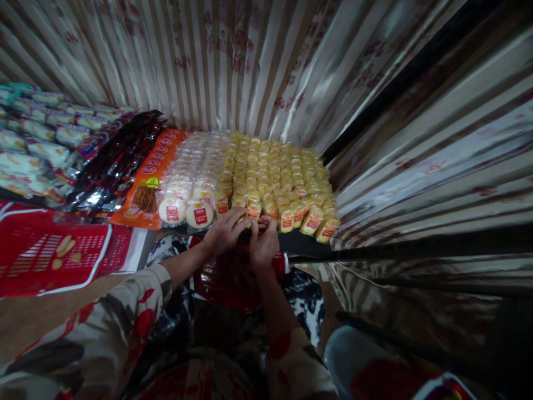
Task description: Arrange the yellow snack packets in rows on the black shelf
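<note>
Small yellow cakes in clear wrappers with red and yellow labels (275, 172) stand in tight rows on a dark shelf. At their front edge my left hand (225, 230) reaches in from the left, fingers bent and closed at the lower edge of a front wrapped cake (254, 206). My right hand (265, 244) is beside it, thumb and curled fingers closed at the same cake's lower right side. The two hands nearly meet, and their fingertips are partly hidden. Left of the yellow rows are round white wrapped crackers (200, 214) in two rows.
Farther left lie an orange snack bag (144, 189), dark shiny packets (112, 166) and white packets (54, 133). Red cartons (104, 244) sit below the shelf at left. A red package (229, 278) is between my knees. Pleated curtains (233, 66) hang behind and at right.
</note>
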The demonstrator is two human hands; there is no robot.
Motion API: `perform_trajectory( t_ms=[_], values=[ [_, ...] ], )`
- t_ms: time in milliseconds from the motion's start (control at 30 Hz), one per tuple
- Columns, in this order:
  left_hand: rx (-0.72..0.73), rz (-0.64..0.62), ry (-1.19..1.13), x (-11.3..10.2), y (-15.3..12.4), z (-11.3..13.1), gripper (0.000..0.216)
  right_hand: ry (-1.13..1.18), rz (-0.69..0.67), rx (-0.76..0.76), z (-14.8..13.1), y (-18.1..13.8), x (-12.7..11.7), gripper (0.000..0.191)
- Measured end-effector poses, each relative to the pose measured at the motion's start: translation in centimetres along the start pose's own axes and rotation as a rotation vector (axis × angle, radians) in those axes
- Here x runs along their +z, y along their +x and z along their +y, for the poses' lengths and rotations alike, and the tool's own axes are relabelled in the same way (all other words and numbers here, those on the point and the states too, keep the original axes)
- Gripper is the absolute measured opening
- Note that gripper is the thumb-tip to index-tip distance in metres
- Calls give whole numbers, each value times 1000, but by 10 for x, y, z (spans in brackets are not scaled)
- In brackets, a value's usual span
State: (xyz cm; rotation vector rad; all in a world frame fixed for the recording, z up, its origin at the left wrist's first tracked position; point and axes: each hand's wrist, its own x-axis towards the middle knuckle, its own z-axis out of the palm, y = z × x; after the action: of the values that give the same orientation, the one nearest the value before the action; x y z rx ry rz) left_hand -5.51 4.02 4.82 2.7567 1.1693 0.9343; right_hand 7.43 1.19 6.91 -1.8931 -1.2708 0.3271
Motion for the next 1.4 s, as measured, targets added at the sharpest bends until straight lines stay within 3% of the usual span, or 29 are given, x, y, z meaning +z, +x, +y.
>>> perform_trajectory(
  t_ms=[400, 900, 1133, 1400],
  values=[
    [28, -5, 69, -2, 3, 2, 34, 10, 79, -206, 8, -7, 10, 29],
    [34, 3, 73, 4, 2, 0, 39, 113, 12, -89, -3, -3, 15, 24],
    [38, 5, 98, 2, 2, 1, 38, 85, 85, -148, 5, -3, 20, 28],
    [97, -99, 229, -3, 3, 3, 36, 60, 116, -206, 12, -2, 24, 30]
  ],
)
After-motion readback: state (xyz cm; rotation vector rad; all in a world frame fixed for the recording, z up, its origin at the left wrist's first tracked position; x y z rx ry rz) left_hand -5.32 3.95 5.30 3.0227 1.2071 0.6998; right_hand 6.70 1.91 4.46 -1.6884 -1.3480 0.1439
